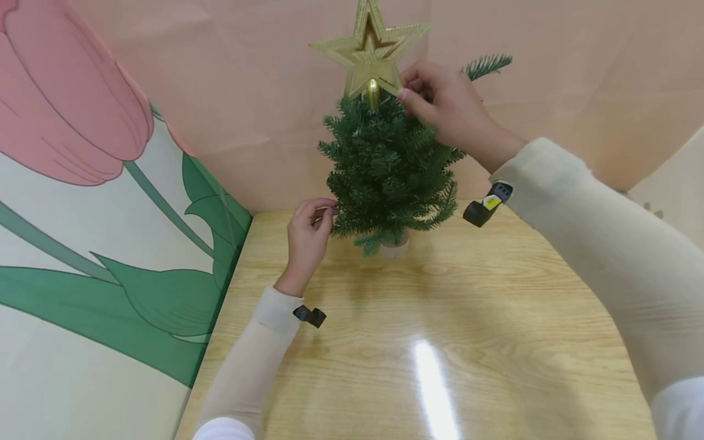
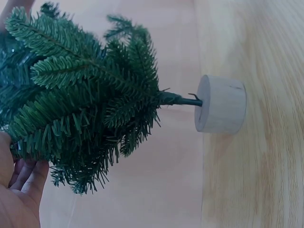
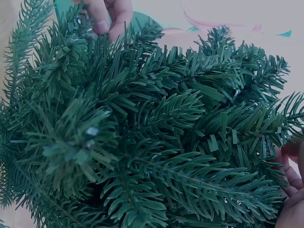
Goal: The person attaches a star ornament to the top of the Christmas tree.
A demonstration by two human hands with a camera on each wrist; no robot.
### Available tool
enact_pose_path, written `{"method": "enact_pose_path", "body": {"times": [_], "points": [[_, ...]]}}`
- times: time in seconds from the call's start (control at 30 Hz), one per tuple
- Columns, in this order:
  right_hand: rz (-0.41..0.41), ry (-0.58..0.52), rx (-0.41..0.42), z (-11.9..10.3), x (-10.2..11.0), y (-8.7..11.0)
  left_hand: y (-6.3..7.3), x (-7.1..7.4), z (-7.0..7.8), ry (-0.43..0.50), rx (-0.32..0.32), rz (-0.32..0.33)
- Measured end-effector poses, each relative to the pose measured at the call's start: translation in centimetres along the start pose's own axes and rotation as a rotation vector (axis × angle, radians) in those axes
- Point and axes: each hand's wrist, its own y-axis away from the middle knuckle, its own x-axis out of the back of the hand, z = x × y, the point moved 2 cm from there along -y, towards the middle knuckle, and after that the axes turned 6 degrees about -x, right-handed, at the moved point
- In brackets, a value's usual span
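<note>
A small artificial Christmas tree [image 1: 385, 165] stands upright on a round pale wooden base [image 2: 221, 104], its green branches spread out. On its top sits a gold star [image 1: 368, 55] with a shiny gold socket. My left hand [image 1: 309, 235] pinches a branch tip at the tree's lower left side; in the left wrist view its fingers are partly behind the needles. Up by the star's lower right point, my right hand [image 1: 448, 101] has thumb and fingers curled at an upper branch. Needles partly cover these fingers [image 3: 290, 175] in the right wrist view.
The tree stands near the back of a wood-grain table [image 1: 341, 366], close to a pink backdrop [image 1: 231, 122]. A panel with painted tulips [image 1: 71, 98] borders the left side. One branch [image 1: 488, 65] sticks out behind the right hand.
</note>
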Motion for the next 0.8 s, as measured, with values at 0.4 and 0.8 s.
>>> {"method": "enact_pose_path", "body": {"times": [0.4,0.8], "points": [[0.017,-0.025,-0.005,0.05,-0.10,-0.23,-0.22,-0.12,0.21,0.012,-0.008,0.008],[0.046,-0.069,-0.013,-0.12,-0.26,-0.42,-0.28,-0.18,0.19,0.008,-0.008,0.007]]}}
